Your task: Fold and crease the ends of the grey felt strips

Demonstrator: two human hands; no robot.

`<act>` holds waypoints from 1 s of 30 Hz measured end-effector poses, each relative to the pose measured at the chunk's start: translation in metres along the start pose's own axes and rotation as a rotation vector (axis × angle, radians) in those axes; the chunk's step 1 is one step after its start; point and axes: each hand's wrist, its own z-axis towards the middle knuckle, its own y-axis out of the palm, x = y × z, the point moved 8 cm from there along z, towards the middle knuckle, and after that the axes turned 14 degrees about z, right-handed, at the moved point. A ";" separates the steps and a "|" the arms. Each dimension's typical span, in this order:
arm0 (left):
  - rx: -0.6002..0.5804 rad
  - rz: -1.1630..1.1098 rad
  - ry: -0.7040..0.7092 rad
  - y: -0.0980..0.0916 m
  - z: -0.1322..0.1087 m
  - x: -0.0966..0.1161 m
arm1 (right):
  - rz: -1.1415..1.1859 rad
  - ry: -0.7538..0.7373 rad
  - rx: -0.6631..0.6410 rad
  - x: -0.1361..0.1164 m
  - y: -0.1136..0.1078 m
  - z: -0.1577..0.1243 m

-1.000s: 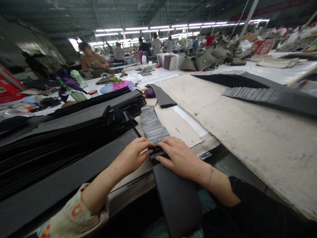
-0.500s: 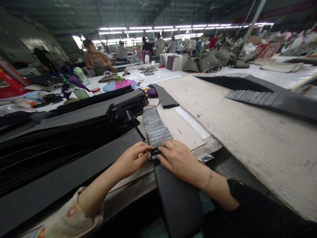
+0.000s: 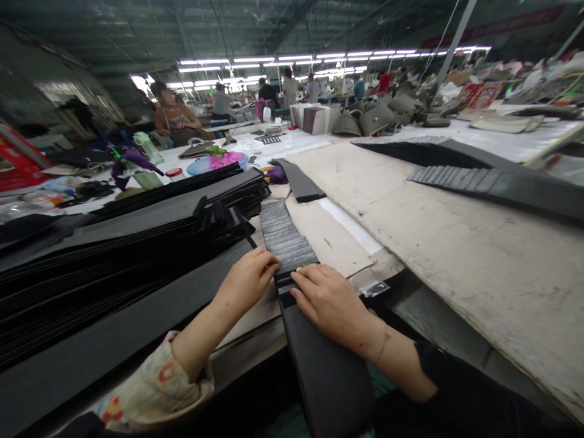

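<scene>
A stack of long dark grey strips (image 3: pixel 326 359) runs from my lap onto the table. Its far ends are fanned out in overlapping grey steps (image 3: pixel 287 234), with black bands across the nearer part. My left hand (image 3: pixel 246 280) is at the left edge of the stack, thumb and fingertips pinched together; what lies between them is too small to make out. On the right side of the same stack rests my right hand (image 3: pixel 333 304), fingers stretched over the black bands, thumb apart. A small yellowish spot shows at its index fingertip.
Tall piles of dark strips (image 3: pixel 137 243) fill the left side. A beige board (image 3: pixel 456 243) spans the right, bearing another fanned stack (image 3: pixel 493 182). Ahead lie a short dark strip bundle (image 3: pixel 301 179), a blue basin (image 3: pixel 198 166) and grey bags (image 3: pixel 378 115). Several people work farther back.
My left hand has lifted slightly and drawn its fingers into a tighter pinch, up along the stack's left edge. My right hand stays nearly in place. The view has shifted a little.
</scene>
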 end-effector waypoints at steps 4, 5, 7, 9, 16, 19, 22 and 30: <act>-0.136 -0.273 -0.101 0.004 0.010 -0.005 | 0.006 -0.011 0.022 0.000 -0.001 -0.004; -0.178 -0.365 -0.136 0.005 0.012 -0.006 | 0.012 -0.013 0.027 -0.001 -0.001 -0.004; -0.249 -0.535 -0.203 0.009 0.015 -0.006 | 0.026 -0.015 0.031 -0.001 -0.001 -0.005; -0.310 -0.636 -0.234 0.013 0.020 -0.002 | 0.035 -0.015 0.029 -0.002 -0.001 -0.006; -0.446 -0.568 -0.066 0.027 0.050 0.028 | 0.064 -0.004 -0.003 -0.003 0.001 -0.006; -0.435 -0.431 -0.012 0.028 0.058 0.035 | 0.078 -0.009 -0.007 -0.003 0.001 -0.006; -0.395 -0.290 0.045 0.029 0.059 0.038 | 0.088 -0.021 -0.002 -0.003 0.001 -0.006; -0.240 -0.040 0.201 0.019 0.054 0.050 | 0.073 -0.021 0.041 -0.002 0.000 -0.010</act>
